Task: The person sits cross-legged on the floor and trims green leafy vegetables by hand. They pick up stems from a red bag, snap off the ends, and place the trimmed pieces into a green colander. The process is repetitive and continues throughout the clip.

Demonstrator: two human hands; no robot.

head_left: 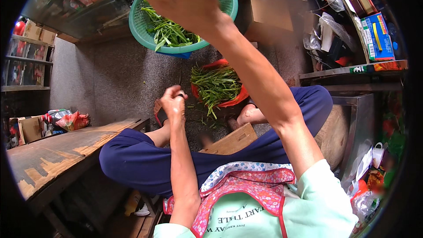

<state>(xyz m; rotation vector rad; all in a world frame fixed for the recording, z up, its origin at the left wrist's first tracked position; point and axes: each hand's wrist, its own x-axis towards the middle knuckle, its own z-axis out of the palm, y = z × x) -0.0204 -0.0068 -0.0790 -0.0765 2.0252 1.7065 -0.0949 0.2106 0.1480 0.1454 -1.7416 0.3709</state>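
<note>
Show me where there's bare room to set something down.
The widest bare patch is the grey floor between the green basket and the worn wooden bench; the bench's top looks mostly bare too. Crowded: the floor around the red bag of greens, near the left hand, and the packed shelf at right.

The view comes from the left of two fisheye cameras worn on the head — upright, unmirrored, looking steeply down over the person's own lap. The shirt (238, 213) fills the lower edge, the trousers (141, 161) cross the middle, and the basket (140, 34) sits at the top, with bare floor (110, 75) between. The right hand (189, 2) looms larger than the left hand (175, 103) — nearer the lens, and cut by the top edge. The wide field takes in a bench (66, 150) at left and a shelf (352, 73) at right.
</note>
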